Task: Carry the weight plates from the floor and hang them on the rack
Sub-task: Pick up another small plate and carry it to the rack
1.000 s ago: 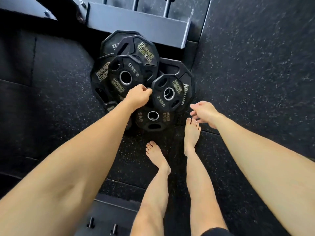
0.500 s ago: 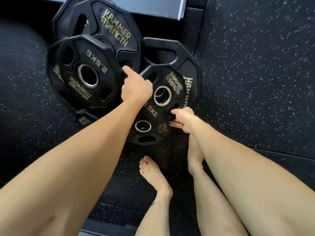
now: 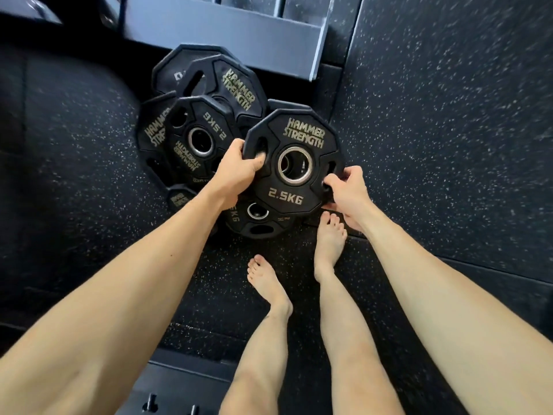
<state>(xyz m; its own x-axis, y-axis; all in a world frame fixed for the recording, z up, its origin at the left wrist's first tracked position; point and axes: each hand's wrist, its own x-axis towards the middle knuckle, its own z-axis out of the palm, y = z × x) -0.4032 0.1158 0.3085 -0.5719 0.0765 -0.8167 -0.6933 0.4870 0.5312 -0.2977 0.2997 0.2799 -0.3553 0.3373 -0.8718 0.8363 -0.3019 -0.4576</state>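
both hands on a 2.5kg plate above the pile

at the far left lies dark speckled rubber floor. next comes the pile of black plates lying flat and overlapping on that floor, in front of a grey metal base at the top of the view. among them, a plate marked 2.5kg rests face up on a larger one, and behind it another plate lettered hammer strength overlaps a plate nearest the grey base.

the left hand grasps the left rim of the held plate, with its fingers curled into a grip slot there and the thumb over the edge. this plate reads hammer strength at the top and 2.5kg at the bottom, with a metal ring around its centre hole. it faces the camera and sits over the right side of the pile, covering part of a 5kg plate below it. whether it is clear of the plates beneath cannot be told.

the right hand grips the plate's lower right rim, with fingers hooked into the slot on that side.

below the plate, two bare feet stand on the floor: the left foot nearer the camera, the right foot with its toes just beside the right hand. to the right is more speckled floor, crossed by mat seams.
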